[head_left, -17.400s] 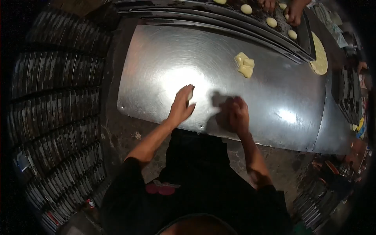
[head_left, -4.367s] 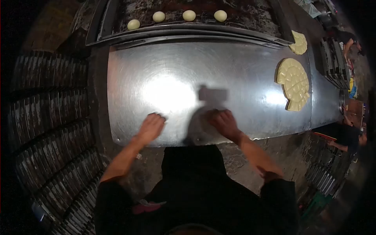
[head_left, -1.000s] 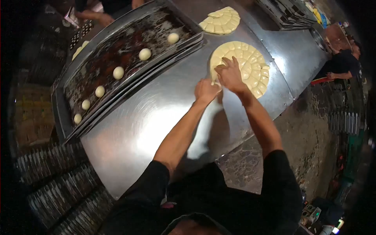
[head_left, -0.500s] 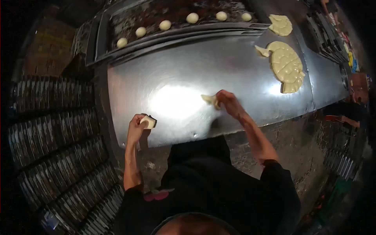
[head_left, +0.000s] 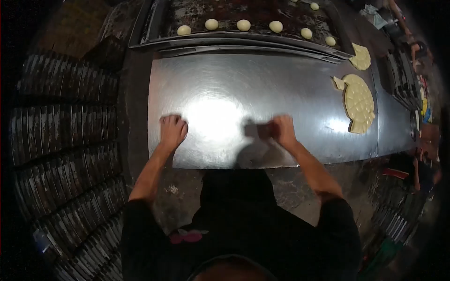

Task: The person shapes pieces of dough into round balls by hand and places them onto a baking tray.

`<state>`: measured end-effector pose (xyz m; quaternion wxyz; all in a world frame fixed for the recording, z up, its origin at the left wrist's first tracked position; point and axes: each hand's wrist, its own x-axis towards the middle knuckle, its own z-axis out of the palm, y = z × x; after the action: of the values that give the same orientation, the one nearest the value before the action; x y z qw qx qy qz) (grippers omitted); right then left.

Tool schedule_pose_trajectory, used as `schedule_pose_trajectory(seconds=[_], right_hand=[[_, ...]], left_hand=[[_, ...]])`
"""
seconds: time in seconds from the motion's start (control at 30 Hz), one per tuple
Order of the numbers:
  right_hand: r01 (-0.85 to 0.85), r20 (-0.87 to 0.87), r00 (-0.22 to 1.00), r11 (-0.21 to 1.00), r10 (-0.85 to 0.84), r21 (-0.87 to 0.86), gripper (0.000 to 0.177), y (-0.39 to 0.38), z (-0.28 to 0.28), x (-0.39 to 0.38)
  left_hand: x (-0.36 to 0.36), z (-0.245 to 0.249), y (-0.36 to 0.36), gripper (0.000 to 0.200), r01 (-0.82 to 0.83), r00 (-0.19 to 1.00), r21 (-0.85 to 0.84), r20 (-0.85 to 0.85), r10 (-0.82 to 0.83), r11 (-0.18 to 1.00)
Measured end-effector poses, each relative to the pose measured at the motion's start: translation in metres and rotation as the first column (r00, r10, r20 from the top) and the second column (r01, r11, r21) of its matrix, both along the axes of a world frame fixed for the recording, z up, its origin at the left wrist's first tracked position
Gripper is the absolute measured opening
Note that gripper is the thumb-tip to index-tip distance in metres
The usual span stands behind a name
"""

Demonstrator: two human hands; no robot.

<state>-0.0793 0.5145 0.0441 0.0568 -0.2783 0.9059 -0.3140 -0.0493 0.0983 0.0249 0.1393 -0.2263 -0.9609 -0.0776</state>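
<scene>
We have the dough (head_left: 360,100) near the right end of the metal worktop (head_left: 211,72), well apart from both our hands. It is a flat, pale yellow slab, smooth and softly glossy, creased into chunky blocks, with a rounded, bumpy outer edge. A small, uneven strip (head_left: 338,83) juts from its upper left. Just beyond lies a second slab (head_left: 361,57), partly hidden by the tray (head_left: 225,9).

Our left hand (head_left: 174,129) is over the left part of the worktop, its fingers curled downward; our right hand (head_left: 283,129) is nearer the dough, fingers bent inward too. We cannot tell whether either grips anything. On the dark tray, six round, pale balls (head_left: 243,25) sit spaced along the near side.
</scene>
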Motion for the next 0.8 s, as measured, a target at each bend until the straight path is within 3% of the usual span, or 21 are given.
schedule_pose_trajectory(seconds=[0.03,0.07,0.13,0.17,0.2,0.23,0.27,0.3,0.33,0.37,0.4,0.43,0.47,0.53,0.6,0.67,0.7,0.73,0.77,0.8], right_hand=[[0.173,-0.245,0.952,0.983,-0.184,-0.067,0.008,-0.020,-0.017,-0.031],[0.316,-0.464,0.808,0.932,-0.364,-0.181,0.007,-0.044,-0.029,-0.054],[0.264,-0.332,0.878,0.927,-0.344,-0.265,0.013,-0.096,0.001,-0.044],[0.370,-0.084,0.927,0.928,-0.365,0.054,0.014,-0.103,-0.036,-0.025],[0.164,-0.203,0.969,0.980,-0.138,0.117,0.018,-0.088,-0.036,0.005],[0.132,-0.406,0.910,0.987,-0.084,0.093,0.021,-0.064,-0.046,0.035],[0.123,-0.130,0.982,0.986,-0.138,-0.116,0.021,-0.036,-0.039,0.039],[0.169,0.173,0.978,0.935,-0.120,-0.311,0.020,-0.014,-0.033,0.040],[0.031,0.190,0.981,0.994,-0.051,0.106,0.017,-0.003,-0.020,0.018],[-0.128,0.243,0.970,0.858,0.004,0.498,0.015,0.002,-0.014,-0.013],[0.214,-0.296,0.930,0.976,-0.216,-0.039,0.009,-0.013,-0.033,-0.034],[0.366,-0.390,0.836,0.922,-0.385,-0.127,0.007,-0.054,-0.032,-0.060],[0.269,-0.487,0.795,0.929,-0.362,-0.253,0.008,-0.088,0.000,-0.070],[0.326,-0.199,0.931,0.942,-0.306,0.075,0.013,-0.104,-0.034,-0.045],[0.069,-0.370,0.929,0.990,-0.020,0.120,0.015,-0.061,-0.035,0.011],[-0.030,-0.155,0.988,0.998,0.020,-0.060,0.017,-0.008,-0.033,0.025],[-0.034,-0.167,0.986,0.998,0.024,-0.061,0.017,-0.013,-0.026,0.009],[0.068,-0.201,0.977,0.998,-0.064,0.009,0.018,-0.019,-0.021,-0.007],[0.167,-0.232,0.962,0.983,-0.145,0.079,0.019,-0.029,-0.020,-0.021],[0.273,-0.389,0.871,0.954,-0.300,-0.125,0.023,-0.054,-0.035,-0.040]], left_hand=[[-0.025,0.000,0.025,0.015,-0.087,0.995,0.132,0.060,0.080,0.987],[-0.049,0.002,0.050,0.014,-0.176,0.982,0.256,0.118,0.150,0.951],[-0.052,0.008,0.105,0.013,-0.323,0.920,0.486,0.361,0.151,0.812],[-0.040,0.010,0.107,0.012,-0.242,0.921,0.452,0.387,0.056,0.859],[-0.014,0.014,0.110,0.012,-0.158,0.908,0.421,0.417,-0.036,0.893],[0.010,0.015,0.100,0.011,-0.076,0.950,0.432,0.306,-0.067,0.898],[0.024,0.010,0.076,0.010,0.003,0.977,0.432,0.192,-0.095,0.902],[0.022,-0.002,0.038,0.009,-0.045,0.925,0.273,0.374,-0.063,0.961],[0.012,-0.012,0.012,0.009,-0.058,0.842,0.101,0.540,-0.005,0.993],[-0.017,0.013,0.025,0.012,-0.143,0.800,-0.010,0.587,0.121,0.990],[-0.036,0.003,0.040,0.016,-0.179,0.958,0.274,0.267,0.104,0.945],[-0.063,0.006,0.068,0.016,-0.254,0.960,0.334,0.203,0.194,0.908],[-0.079,0.012,0.094,0.016,-0.303,0.944,0.391,0.250,0.216,0.869],[-0.062,0.026,0.122,0.017,-0.277,0.917,0.550,0.397,0.044,0.788],[-0.013,0.026,0.093,0.014,-0.079,0.877,0.361,0.469,-0.107,0.929],[0.025,0.005,0.030,0.009,0.190,0.938,0.264,0.235,-0.254,0.946],[0.011,0.008,0.016,0.010,0.089,0.889,0.158,0.432,-0.150,0.983],[-0.008,0.005,0.007,0.011,0.012,0.795,0.033,0.606,-0.029,0.999],[-0.029,-0.005,0.021,0.014,0.015,0.958,0.166,0.279,-0.061,0.986],[-0.059,0.002,0.051,0.017,-0.065,0.978,0.292,0.208,0.003,0.954]])
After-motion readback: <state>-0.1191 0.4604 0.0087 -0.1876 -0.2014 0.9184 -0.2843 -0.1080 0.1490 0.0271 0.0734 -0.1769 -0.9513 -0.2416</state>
